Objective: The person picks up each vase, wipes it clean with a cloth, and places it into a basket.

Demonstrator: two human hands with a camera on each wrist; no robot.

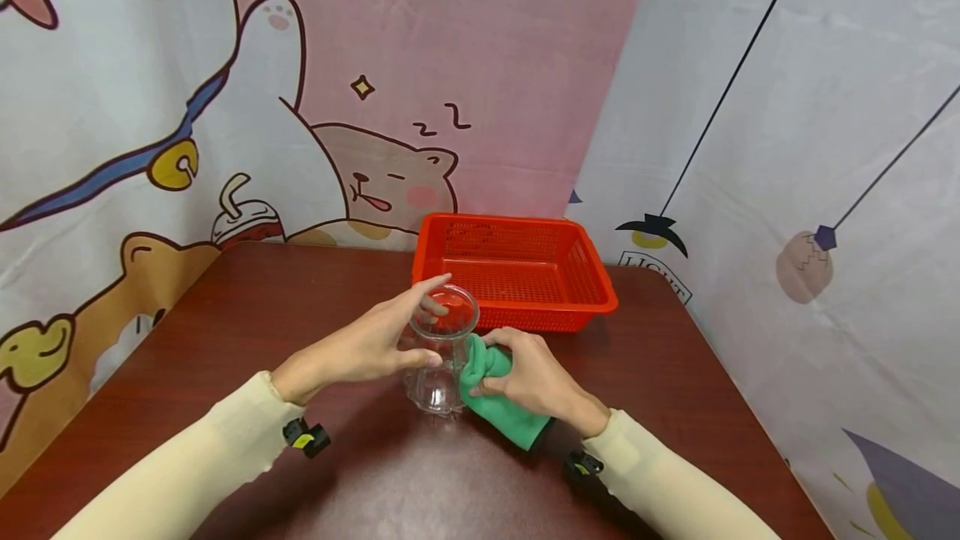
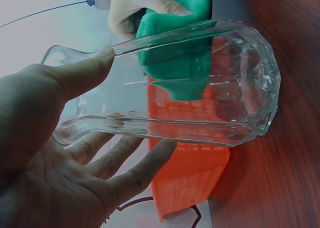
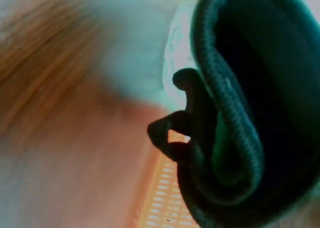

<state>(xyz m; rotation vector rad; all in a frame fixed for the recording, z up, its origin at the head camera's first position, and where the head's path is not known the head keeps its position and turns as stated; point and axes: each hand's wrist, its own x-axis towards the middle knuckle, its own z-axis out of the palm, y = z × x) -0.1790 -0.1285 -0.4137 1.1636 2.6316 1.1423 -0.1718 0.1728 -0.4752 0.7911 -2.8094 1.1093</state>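
Observation:
A clear faceted glass [image 1: 441, 361] stands upright on the dark wooden table [image 1: 315, 307]. My left hand [image 1: 397, 338] holds it from the left, thumb on its side and index finger reaching over the rim. In the left wrist view the glass [image 2: 240, 93] lies between the thumb and the fingers of that hand [image 2: 132, 100]. My right hand [image 1: 528, 375] grips a bunched green cloth [image 1: 504, 423] and presses it against the right side of the glass. The cloth [image 2: 180, 63] and right hand [image 2: 130, 13] show through the glass. The right wrist view is filled by a dark fold of cloth [image 3: 240, 113], blurred.
An empty red plastic basket [image 1: 517, 269] sits just behind the glass, near the table's far edge, and shows again [image 2: 190, 178] in the left wrist view. Printed cartoon curtains close off the back and right. The table's right edge [image 1: 750, 407] is near my right arm.

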